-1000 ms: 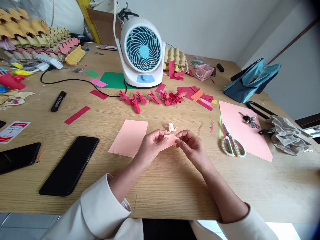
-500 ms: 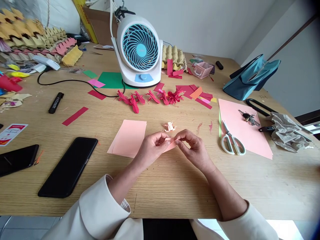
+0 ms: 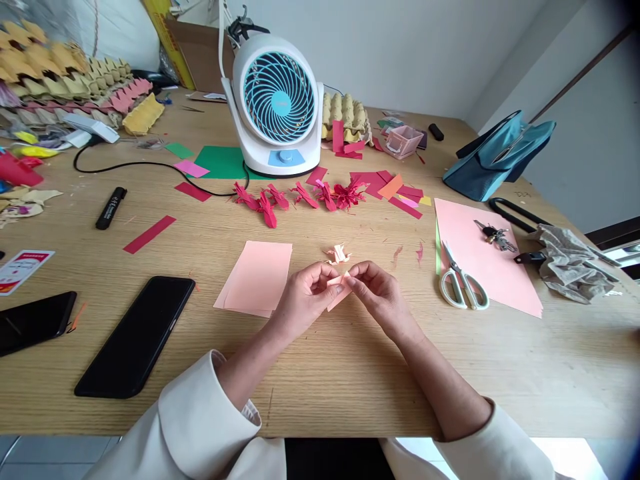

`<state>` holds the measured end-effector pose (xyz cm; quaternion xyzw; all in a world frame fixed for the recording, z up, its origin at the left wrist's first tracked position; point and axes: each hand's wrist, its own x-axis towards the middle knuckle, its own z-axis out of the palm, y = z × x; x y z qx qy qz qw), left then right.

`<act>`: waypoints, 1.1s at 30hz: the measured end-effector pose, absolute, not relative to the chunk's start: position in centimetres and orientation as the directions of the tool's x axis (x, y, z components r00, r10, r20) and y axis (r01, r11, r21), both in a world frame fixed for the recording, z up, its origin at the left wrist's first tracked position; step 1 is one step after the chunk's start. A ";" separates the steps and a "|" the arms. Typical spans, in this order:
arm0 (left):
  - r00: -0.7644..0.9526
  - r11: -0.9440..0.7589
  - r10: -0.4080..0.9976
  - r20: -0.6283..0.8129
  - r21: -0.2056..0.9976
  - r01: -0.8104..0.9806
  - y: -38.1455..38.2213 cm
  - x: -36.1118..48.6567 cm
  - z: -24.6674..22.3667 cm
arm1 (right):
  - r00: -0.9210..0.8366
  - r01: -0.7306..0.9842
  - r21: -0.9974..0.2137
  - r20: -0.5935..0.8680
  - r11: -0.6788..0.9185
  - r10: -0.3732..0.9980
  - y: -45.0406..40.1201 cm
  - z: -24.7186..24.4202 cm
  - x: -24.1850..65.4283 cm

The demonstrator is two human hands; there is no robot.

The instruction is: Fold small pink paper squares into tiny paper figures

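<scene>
Right hand [image 3: 383,300] sits nearer left hand [image 3: 306,297] than in earlier frame, less of pink paper piece [image 3: 341,297] showing between fingertips. Piece is just below frame center, pinched by both hands — left at one side, right at upper edge. Paper looks light, thin, easily creased or torn; edges likely best hold, with light pressure. Wooden table [image 3: 340,390] spans frame; crimped red paper shapes [image 3: 267,210] lie mid-frame, white fan [image 3: 281,103] upper center — pale wall [image 3: 400,60] behind.
</scene>
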<state>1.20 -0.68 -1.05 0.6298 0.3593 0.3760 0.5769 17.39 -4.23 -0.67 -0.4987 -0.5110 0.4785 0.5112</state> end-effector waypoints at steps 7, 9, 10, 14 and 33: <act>0.432 -0.085 0.901 0.038 0.992 0.090 -1.1 1.6 -1.0 | 0.039 0.029 -0.999 0.028 0.027 0.999 -4.3 -1.4 17.3; 0.455 -0.069 0.890 0.009 0.991 0.115 -1.0 1.5 -1.2 | 0.050 0.087 -0.995 0.053 0.049 0.997 -4.4 -1.2 17.4; 0.467 -0.050 0.884 -0.008 0.992 0.112 -0.9 1.4 -1.2 | 0.052 0.101 -0.993 0.062 0.057 0.997 -4.4 -1.0 17.4; 0.451 0.089 0.890 -0.062 0.995 -0.038 -0.5 1.3 -1.2 | 0.053 0.023 -0.996 0.082 0.081 0.995 -4.5 -0.3 17.2; 0.383 0.164 0.920 -0.080 0.968 -0.190 -0.3 1.1 -0.9 | -0.100 0.065 -0.996 -0.074 -0.068 0.992 -4.4 -1.8 16.0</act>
